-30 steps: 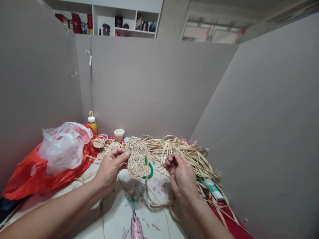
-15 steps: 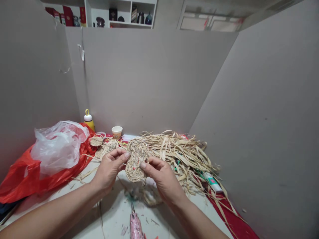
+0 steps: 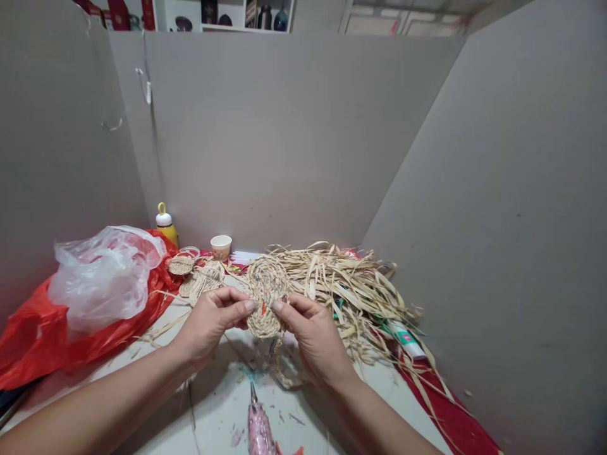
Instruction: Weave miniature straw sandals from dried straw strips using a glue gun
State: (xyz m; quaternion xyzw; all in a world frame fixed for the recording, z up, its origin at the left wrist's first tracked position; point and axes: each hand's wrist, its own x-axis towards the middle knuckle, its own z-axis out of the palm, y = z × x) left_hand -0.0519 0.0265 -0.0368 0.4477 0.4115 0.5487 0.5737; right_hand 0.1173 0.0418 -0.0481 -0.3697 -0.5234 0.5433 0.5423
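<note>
Between my two hands is a woven straw sole (image 3: pixel 267 281), shaped like a figure eight and made of coiled braid, raised above the table. My left hand (image 3: pixel 215 319) pinches its left edge with thumb and fingers. On the opposite edge, my right hand (image 3: pixel 310 328) grips it the same way, thumb on the front face. A small orange-red spot shows through near the thumbs. From its lower end a loose straw braid (image 3: pixel 281 370) hangs in a loop to the table. Below lies a pink glue gun (image 3: pixel 259 426), its metal tip pointing away from me.
Dry straw strips (image 3: pixel 341 284) are heaped at the back right, beside a white-and-green tube (image 3: pixel 406 341). Other woven straw pieces (image 3: pixel 206 281), a paper cup (image 3: pixel 220 248) and a yellow bottle (image 3: pixel 165 229) stand back left. Plastic bags (image 3: pixel 107 278) cover the left. Grey partitions (image 3: pixel 265 139) surround the table.
The woven sole has shifted slightly right and turned more upright between my hands. Both hands keep their pinch, and the view has tipped down a little.
</note>
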